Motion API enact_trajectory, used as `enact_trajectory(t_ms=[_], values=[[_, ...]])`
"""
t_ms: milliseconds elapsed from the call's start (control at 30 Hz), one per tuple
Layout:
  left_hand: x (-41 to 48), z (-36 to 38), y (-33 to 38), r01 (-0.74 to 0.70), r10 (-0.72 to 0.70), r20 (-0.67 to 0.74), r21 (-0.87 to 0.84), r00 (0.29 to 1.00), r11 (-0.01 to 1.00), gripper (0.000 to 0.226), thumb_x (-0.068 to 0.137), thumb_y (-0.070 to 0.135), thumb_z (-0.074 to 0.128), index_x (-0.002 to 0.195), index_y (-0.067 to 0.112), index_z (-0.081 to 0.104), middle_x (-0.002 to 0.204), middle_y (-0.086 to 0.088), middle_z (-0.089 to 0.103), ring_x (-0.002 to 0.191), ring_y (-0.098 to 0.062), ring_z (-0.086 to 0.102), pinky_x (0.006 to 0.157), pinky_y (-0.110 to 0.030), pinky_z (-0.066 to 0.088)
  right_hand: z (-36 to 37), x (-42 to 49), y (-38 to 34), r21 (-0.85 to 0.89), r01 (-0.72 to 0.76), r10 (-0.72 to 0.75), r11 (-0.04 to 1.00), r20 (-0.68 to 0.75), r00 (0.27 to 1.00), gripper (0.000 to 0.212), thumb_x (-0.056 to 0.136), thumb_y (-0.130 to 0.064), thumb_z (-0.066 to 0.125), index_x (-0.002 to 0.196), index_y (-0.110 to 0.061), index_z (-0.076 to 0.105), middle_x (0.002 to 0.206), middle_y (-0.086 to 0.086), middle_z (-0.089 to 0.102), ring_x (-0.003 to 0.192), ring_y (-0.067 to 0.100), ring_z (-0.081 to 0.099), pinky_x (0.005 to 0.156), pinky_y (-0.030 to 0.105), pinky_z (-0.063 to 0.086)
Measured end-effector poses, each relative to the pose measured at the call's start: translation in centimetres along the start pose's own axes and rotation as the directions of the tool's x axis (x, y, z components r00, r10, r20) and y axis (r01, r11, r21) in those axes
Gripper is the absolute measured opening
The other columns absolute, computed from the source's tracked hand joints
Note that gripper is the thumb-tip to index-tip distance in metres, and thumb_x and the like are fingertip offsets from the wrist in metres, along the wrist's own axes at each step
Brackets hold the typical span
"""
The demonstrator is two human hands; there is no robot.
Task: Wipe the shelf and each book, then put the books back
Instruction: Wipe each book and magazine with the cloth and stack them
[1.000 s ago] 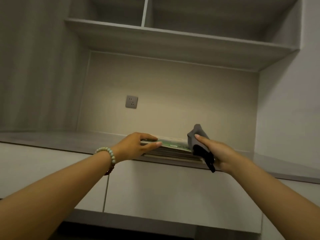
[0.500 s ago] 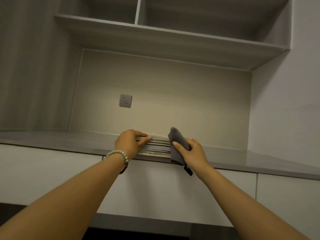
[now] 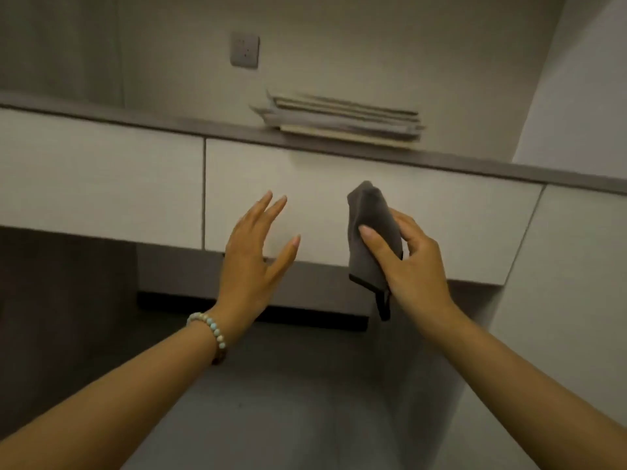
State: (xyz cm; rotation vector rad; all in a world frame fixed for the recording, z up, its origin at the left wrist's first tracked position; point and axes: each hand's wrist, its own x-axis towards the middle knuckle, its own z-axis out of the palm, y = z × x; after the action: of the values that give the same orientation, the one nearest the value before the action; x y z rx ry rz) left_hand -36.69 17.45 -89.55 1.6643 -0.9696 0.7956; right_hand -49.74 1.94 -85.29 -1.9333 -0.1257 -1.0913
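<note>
step: likely final, books (image 3: 342, 118) stacked flat at shelf (image 3: 135, 119) front edge | left grip (image 3: 251, 262) spread, empty | right grip (image 3: 414, 266) pinches cloth (image 3: 371, 232) | next: probably square stack

A beige back wall (image 3: 373, 45) carries a grey socket (image 3: 245, 50). A wood-grain side panel (image 3: 57, 39) stands at the left and a white wall (image 3: 583, 79) at the right. Below are white cabinet fronts (image 3: 101, 174), a dark recess (image 3: 305, 315) and a grey floor (image 3: 305, 401). The light is dim.
</note>
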Motion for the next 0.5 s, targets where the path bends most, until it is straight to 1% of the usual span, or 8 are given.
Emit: enact_trajectory(t_ms=[100,133,200,233,300,367,433,500], values=[[-9.6,1.8,-4.5,0.104,-0.108,0.172,0.035,0.979,0.994,0.057,0.092,0.051,0.048,0.143,0.034,0.031,0.152,0.016,0.023,0.141,-0.007,0.022,0.116,-0.043,0.023,1.4,-6.8,5.5,-0.011,-0.162,0.163,0.987,0.133,0.978,0.021,0.088,-0.025,0.063,0.109,-0.021,0.065,0.106,-0.003,0.066,0.095,0.001,0.062,0.077,0.015,0.05],[-12.8,2.4,-5.9,0.143,-0.157,0.223,0.078,0.962,0.987,0.058,0.092,0.052,0.048,0.144,0.031,0.032,0.152,0.014,0.024,0.142,-0.01,0.023,0.116,-0.046,0.024,2.0,-9.1,7.6,-0.011,-0.24,0.238,0.971,0.18,0.954,0.018,0.089,-0.022,0.063,0.106,-0.018,0.066,0.099,-0.002,0.067,0.088,0.0,0.063,0.072,0.013,0.049],[-19.5,3.2,-8.4,0.225,-0.271,0.332,0.171,0.904,0.959,0.065,0.089,0.056,0.048,0.145,0.028,0.031,0.153,0.008,0.025,0.141,-0.015,0.025,0.116,-0.044,0.023,3.2,-14.2,11.7,-0.053,-0.395,0.392,0.917,0.296,0.871,0.012,0.09,-0.021,0.061,0.102,-0.018,0.065,0.092,-0.005,0.067,0.081,0.0,0.064,0.067,0.013,0.049],[-22.9,3.4,-9.4,0.271,-0.336,0.398,0.212,0.854,0.939,0.069,0.088,0.058,0.049,0.146,0.026,0.029,0.154,0.005,0.024,0.141,-0.017,0.026,0.116,-0.039,0.022,3.9,-16.8,13.8,-0.102,-0.458,0.462,0.883,0.358,0.812,0.011,0.091,-0.022,0.061,0.101,-0.019,0.064,0.091,-0.006,0.067,0.081,0.003,0.064,0.067,0.014,0.051],[-29.6,3.5,-10.9,0.371,-0.455,0.533,0.264,0.713,0.89,0.082,0.081,0.066,0.048,0.148,0.026,0.021,0.155,0.004,0.021,0.142,-0.016,0.024,0.115,-0.029,0.018,5.1,-22.1,17.8,-0.204,-0.548,0.574,0.812,0.451,0.683,0.011,0.09,-0.022,0.063,0.1,-0.019,0.063,0.089,-0.005,0.066,0.081,0.01,0.064,0.065,0.014,0.051],[-35.7,3.5,-12.0,0.431,-0.509,0.645,0.292,0.57,0.854,0.099,0.07,0.085,0.036,0.148,0.028,0.012,0.156,0.005,0.016,0.143,-0.014,0.019,0.117,-0.031,0.015,6.0,-27.0,21.1,-0.246,-0.614,0.642,0.75,0.493,0.587,0.017,0.089,-0.021,0.065,0.106,-0.016,0.061,0.093,-0.001,0.066,0.087,0.015,0.063,0.066,0.014,0.05],[-40.8,3.4,-12.5,0.426,-0.53,0.719,0.35,0.449,0.835,0.111,0.058,0.097,0.024,0.147,0.032,0.006,0.157,0.007,0.01,0.145,-0.014,0.012,0.119,-0.037,0.011,6.6,-31.1,23.5,-0.266,-0.639,0.668,0.722,0.506,0.545,0.029,0.089,-0.019,0.065,0.117,-0.018,0.057,0.102,0.003,0.065,0.093,0.018,0.063,0.071,0.015,0.051],[-44.7,3.4,-12.6,0.409,-0.545,0.761,0.399,0.351,0.821,0.114,0.056,0.097,0.024,0.148,0.033,0.0,0.157,0.009,0.003,0.146,-0.014,0.004,0.118,-0.037,0.005,6.8,-34.5,25.4,-0.311,-0.623,0.679,0.718,0.513,0.526,0.038,0.09,-0.021,0.065,0.126,-0.02,0.053,0.112,0.002,0.064,0.1,0.017,0.062,0.079,0.017,0.05]])
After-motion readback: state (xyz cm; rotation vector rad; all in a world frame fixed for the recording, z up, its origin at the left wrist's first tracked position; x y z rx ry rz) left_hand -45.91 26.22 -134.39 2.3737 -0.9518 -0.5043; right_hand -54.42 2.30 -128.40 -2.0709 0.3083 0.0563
